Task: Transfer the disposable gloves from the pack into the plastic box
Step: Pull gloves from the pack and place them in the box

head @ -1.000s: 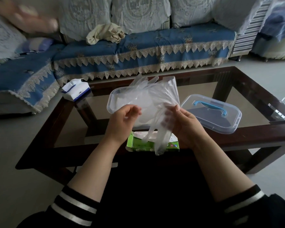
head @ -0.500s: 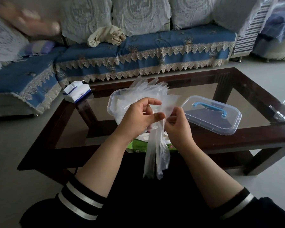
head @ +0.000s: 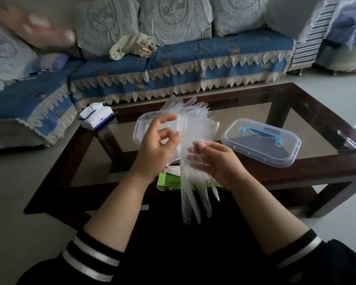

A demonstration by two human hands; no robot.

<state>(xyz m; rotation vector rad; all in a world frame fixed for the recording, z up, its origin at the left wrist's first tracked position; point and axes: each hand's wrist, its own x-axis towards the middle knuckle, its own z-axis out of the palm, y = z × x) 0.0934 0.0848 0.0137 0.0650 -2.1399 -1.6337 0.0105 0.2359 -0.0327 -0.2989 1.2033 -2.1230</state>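
Currently, both hands hold a sheaf of clear gloves (head: 190, 140) above the table's near edge. Left hand (head: 156, 149): fingers loosely curled, thumb and fingertips pinching the sheaf's left edge. Right hand (head: 218, 161): fingers lie under the film, thumb on top, gripping it. Glove fingers fan upward over the open box (head: 139, 130); cuffs hang down past the green pack (head: 168, 182), which lies at the table (head: 316, 161) edge. Lid (head: 261, 141), blue handle up, rests right of the box. Tissue pack (head: 96, 118) sits far left.
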